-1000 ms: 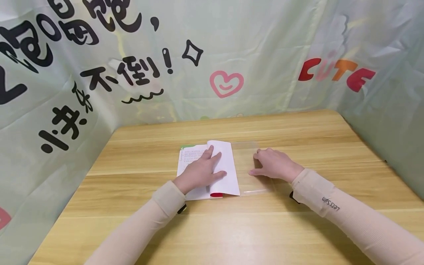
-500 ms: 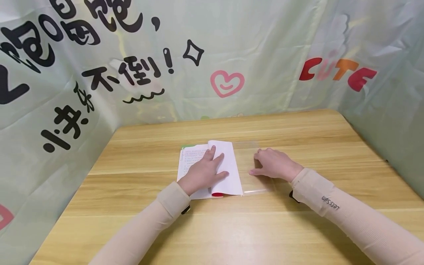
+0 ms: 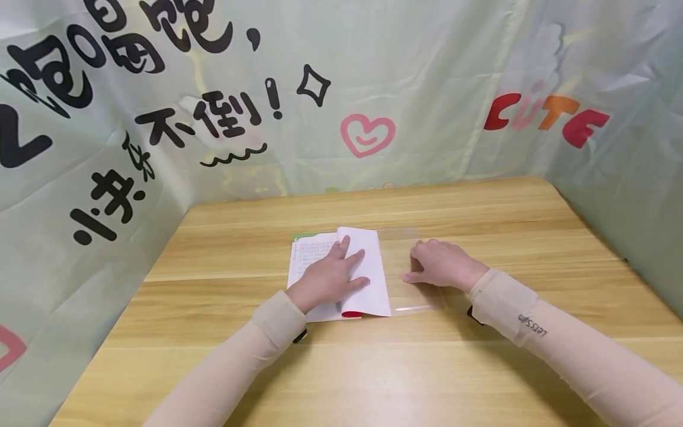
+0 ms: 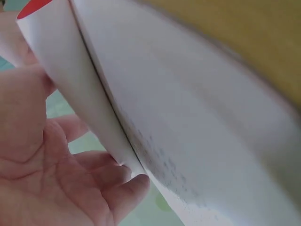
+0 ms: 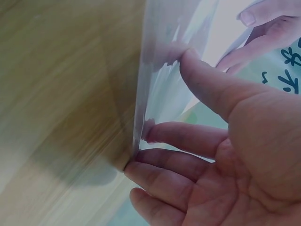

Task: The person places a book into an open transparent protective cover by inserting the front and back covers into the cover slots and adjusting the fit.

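A thin book (image 3: 312, 249) lies open on the table, its printed page facing up at the left. Its white-backed cover (image 3: 368, 267) is bent over toward the right, and a red outer side shows at the curled bottom edge. My left hand (image 3: 328, 279) rests on this white cover with fingers spread. To the right, a clear plastic book cover (image 3: 400, 255) extends from under the white cover. My right hand (image 3: 445, 264) touches the plastic with its fingertips. In the right wrist view, the fingertips (image 5: 157, 132) meet the clear sheet (image 5: 160, 84), with the thumb extended along it.
The wooden table (image 3: 213, 356) reaches out on all sides of the book. Behind and beside it hangs a pale fabric curtain (image 3: 427, 71) with black lettering, a pink heart (image 3: 368, 135) and coloured letters.
My left hand and the edge of the white cover have shifted very slightly to the right. My right hand stays at almost the same spot on the plastic.
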The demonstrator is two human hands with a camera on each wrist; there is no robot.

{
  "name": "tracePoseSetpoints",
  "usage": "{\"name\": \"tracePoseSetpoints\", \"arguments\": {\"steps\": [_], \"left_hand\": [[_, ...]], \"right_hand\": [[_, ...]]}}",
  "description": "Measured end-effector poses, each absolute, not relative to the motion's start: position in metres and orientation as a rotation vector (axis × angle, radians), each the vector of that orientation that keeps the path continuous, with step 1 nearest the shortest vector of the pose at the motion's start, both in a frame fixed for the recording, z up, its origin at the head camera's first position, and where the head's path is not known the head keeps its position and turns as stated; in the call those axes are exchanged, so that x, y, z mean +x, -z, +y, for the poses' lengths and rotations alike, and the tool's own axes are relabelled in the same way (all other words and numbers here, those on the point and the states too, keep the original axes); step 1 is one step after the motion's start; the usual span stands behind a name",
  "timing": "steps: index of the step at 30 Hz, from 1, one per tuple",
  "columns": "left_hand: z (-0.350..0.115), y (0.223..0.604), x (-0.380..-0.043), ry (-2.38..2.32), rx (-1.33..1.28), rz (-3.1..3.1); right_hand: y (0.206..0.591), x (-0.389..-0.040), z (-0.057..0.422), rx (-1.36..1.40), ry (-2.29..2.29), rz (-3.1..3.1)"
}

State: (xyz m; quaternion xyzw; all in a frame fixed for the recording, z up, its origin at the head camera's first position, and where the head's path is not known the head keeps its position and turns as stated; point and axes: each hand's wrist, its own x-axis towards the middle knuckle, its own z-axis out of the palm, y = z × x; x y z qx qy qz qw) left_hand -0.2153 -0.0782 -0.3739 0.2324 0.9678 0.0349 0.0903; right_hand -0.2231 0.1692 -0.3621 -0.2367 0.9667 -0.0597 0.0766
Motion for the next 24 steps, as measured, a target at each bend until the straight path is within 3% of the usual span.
{"name": "tracePoseSetpoints", "arguments": {"steps": [24], "left_hand": [[-0.049, 0.372, -0.209, 0.01, 0.673, 2.949]], "right_hand": [[0.366, -0.221, 0.147, -0.69, 0.13, 2.935]]}}
